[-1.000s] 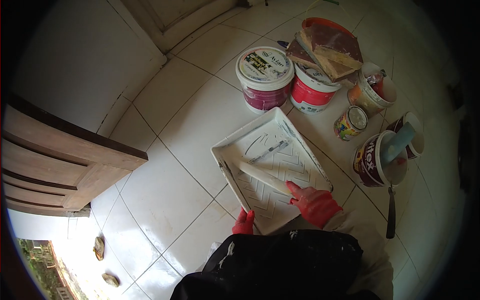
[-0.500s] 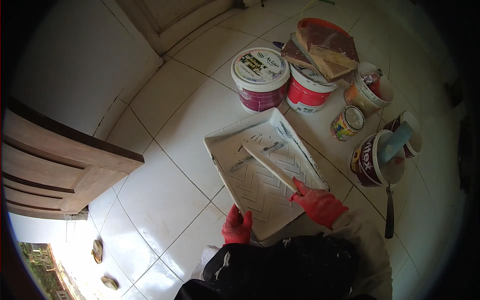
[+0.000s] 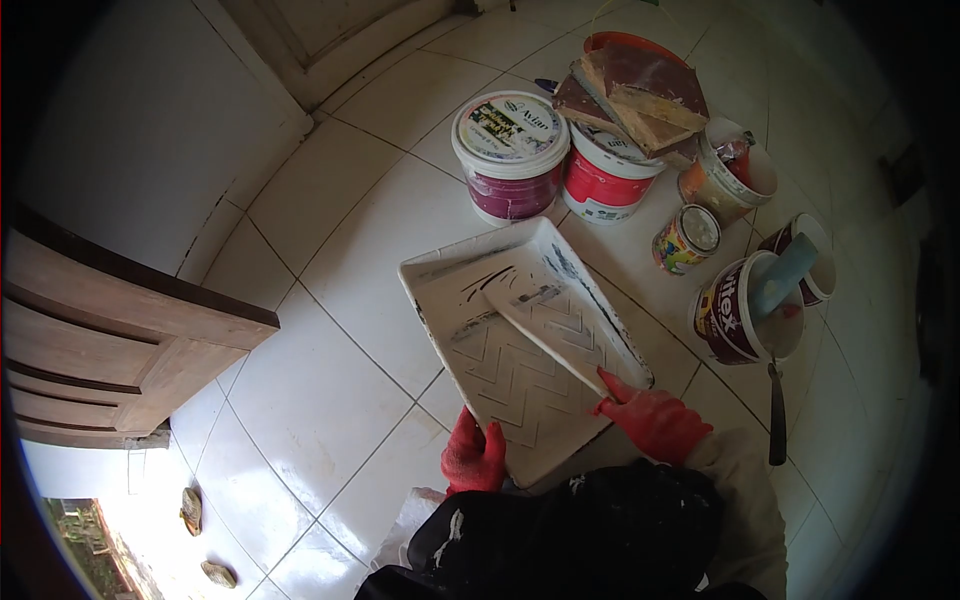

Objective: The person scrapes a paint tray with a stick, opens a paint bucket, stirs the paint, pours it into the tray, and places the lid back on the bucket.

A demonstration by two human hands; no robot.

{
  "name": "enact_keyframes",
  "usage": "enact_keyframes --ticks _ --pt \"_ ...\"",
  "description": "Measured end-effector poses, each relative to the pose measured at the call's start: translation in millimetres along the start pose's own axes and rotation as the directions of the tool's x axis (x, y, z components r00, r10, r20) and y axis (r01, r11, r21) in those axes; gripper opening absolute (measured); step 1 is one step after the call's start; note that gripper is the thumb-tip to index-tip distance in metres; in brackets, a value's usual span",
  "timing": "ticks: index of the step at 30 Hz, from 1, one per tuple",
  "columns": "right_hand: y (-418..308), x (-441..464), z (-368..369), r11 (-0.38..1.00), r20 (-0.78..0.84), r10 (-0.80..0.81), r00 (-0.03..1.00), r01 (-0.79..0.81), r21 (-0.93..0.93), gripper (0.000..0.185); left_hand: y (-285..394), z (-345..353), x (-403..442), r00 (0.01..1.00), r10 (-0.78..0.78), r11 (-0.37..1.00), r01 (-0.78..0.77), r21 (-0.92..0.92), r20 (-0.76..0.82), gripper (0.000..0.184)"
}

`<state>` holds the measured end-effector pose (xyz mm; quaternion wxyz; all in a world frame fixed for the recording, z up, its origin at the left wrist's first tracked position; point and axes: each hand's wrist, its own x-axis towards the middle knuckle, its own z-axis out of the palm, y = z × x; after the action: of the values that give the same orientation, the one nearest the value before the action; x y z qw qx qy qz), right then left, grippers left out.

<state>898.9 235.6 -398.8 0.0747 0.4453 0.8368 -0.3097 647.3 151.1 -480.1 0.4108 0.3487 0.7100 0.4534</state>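
A white paint roller tray (image 3: 470, 385) with zigzag ridges lies on the floor before me, its deep end away from me and smeared with dark paint. My left hand (image 3: 473, 455), in a red glove, grips the tray's near left edge. My right hand (image 3: 655, 418), also red-gloved, is closed around the near end of a pale flat stick (image 3: 550, 340). The stick slants across the tray, its far end over the dark smears. Whether that end touches the tray surface I cannot tell.
Beyond the tray stand a purple-banded paint bucket (image 3: 512, 185) and a red-banded one (image 3: 605, 185) carrying wooden blocks (image 3: 650, 90). On the right are a small paint can (image 3: 685, 240) and a Vitex tub (image 3: 722, 315) with a dark-handled tool (image 3: 777, 415). A wooden door (image 3: 130, 340) juts in from the left.
My right hand has shifted slightly right and toward me, drawing the stick along with it. The left hand keeps its hold on the tray. The whole view has moved a little.
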Motion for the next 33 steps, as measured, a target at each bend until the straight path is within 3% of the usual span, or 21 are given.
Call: enact_keyframes --ticks 2,4,8,14,17,20,23,25,26,28,29,32,33 --pt "10.0 2.8 -7.0 0.998 0.043 0.055 0.998 -0.054 -0.022 0.025 2.7 -0.2 0.1 1.000 0.019 1.000 -0.019 0.009 0.012 0.049" --pt "24.4 13.4 -2.0 0.982 -0.041 0.162 0.986 -0.165 -0.096 0.025 3.8 1.3 -1.2 0.998 0.043 0.999 -0.043 0.016 0.034 0.050" --pt "6.4 4.8 -0.8 0.996 -0.018 0.059 0.998 -0.060 -0.066 0.025 -6.8 1.8 -0.8 1.000 0.011 0.999 -0.010 -0.038 0.015 0.053" --pt "18.3 34.2 5.4 0.971 -0.057 0.207 0.977 -0.212 -0.108 0.025 -1.3 4.4 -5.0 1.000 0.005 0.996 -0.003 -0.094 0.021 0.053" --pt "4.9 31.4 6.8 0.969 -0.020 0.239 0.971 -0.238 0.062 0.027 -7.4 3.0 -5.0 1.000 -0.002 0.996 0.002 -0.094 0.001 0.052" --pt "2.6 11.0 -10.5 0.970 0.047 0.236 0.971 -0.239 0.049 0.031 -6.9 2.1 -4.9 0.999 -0.049 0.992 0.051 -0.116 0.022 0.052" --pt "23.5 18.9 5.5 0.976 -0.008 0.205 0.979 -0.205 -0.076 0.031 -6.7 4.3 -6.8 0.998 -0.040 0.988 0.047 -0.145 0.051 0.052" --pt "19.4 38.9 15.0 0.966 -0.028 0.204 0.979 -0.196 0.171 0.031 -12.9 6.4 -6.9 0.999 -0.008 0.986 0.016 -0.169 0.046 0.052" --pt "10.9 37.4 11.2 0.966 -0.025 0.199 0.980 -0.192 0.174 0.031 -22.5 7.2 -6.8 0.998 -0.034 0.983 0.042 -0.178 0.046 0.051" --pt "-6.3 22.6 -2.6 0.998 0.063 0.008 0.998 -0.011 0.055 0.032 -38.5 9.6 -6.7 0.996 -0.070 0.978 0.079 -0.196 0.048 0.050" --pt "-4.6 17.8 -1.8 0.999 0.067 0.011 0.998 -0.014 0.052 0.032 -43.1 10.1 -6.9 0.996 -0.077 0.976 0.085 -0.202 0.049 0.050" --pt "-0.1 9.5 -1.8 0.977 -0.061 0.134 0.989 -0.122 0.175 0.033 -52.5 11.9 -9.4 0.994 -0.086 0.971 0.099 -0.217 0.068 0.050" --pt "-3.4 18.6 -5.4 0.917 -0.017 0.311 0.950 -0.295 0.269 0.034 -55.5 12.0 -9.9 0.994 -0.083 0.971 0.097 -0.217 0.074 0.050"
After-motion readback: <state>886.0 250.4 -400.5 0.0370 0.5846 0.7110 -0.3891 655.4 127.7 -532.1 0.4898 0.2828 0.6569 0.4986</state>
